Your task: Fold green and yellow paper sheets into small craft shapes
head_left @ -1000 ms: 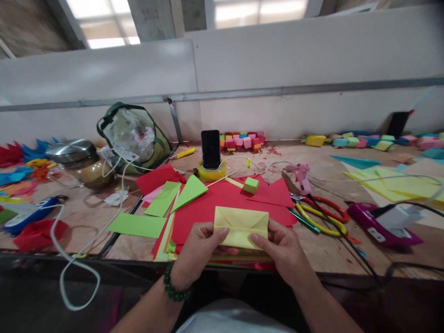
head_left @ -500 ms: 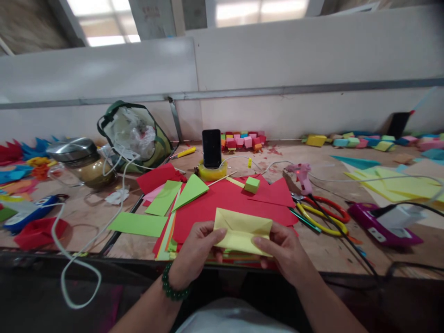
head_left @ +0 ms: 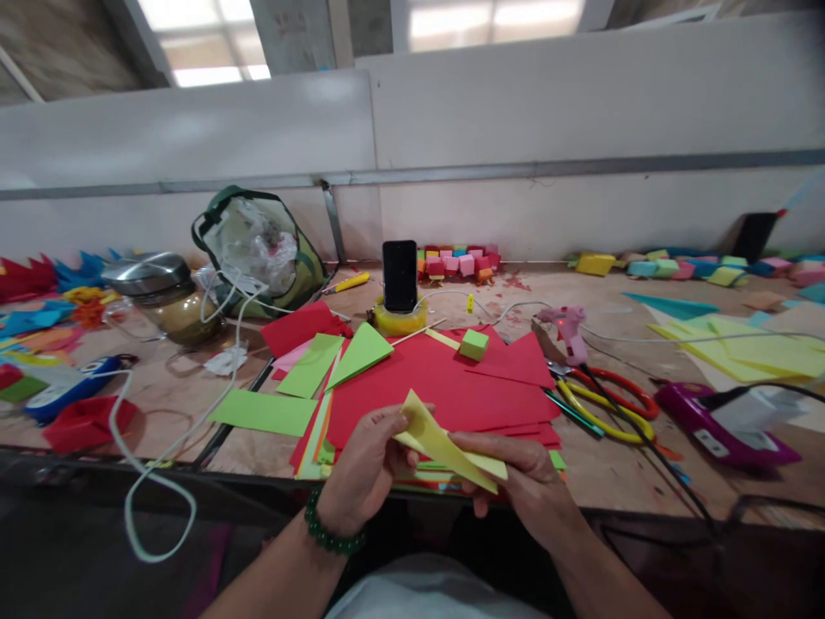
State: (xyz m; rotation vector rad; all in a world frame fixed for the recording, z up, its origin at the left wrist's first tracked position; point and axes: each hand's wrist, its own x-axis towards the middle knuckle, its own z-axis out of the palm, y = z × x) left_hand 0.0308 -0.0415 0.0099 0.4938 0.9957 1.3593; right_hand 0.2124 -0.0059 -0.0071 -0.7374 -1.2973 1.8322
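A piece of yellow paper (head_left: 444, 447), folded at an angle, is held in the air between both hands near the table's front edge. My left hand (head_left: 370, 456) pinches its left end between thumb and fingers, and a green bead bracelet circles that wrist. My right hand (head_left: 525, 473) grips the right end, thumb on top and fingers beneath. Behind the hands lies a stack of red paper (head_left: 412, 378), with a small green paper cube (head_left: 473, 345) on it. Green paper pieces (head_left: 359, 357) rest along the stack's left side.
Yellow-handled scissors (head_left: 606, 413), a pink glue gun (head_left: 568, 331) and a purple power strip (head_left: 715, 430) lie on the right. A phone (head_left: 400, 275) stands behind the stack. To the left are a glass jar (head_left: 161, 297), a bag (head_left: 258, 249) and a looping white cable.
The yellow paper, broad and nearly flat before, is now creased and tilted into a narrower shape. My right hand has turned over its right end. The view has shifted slightly left.
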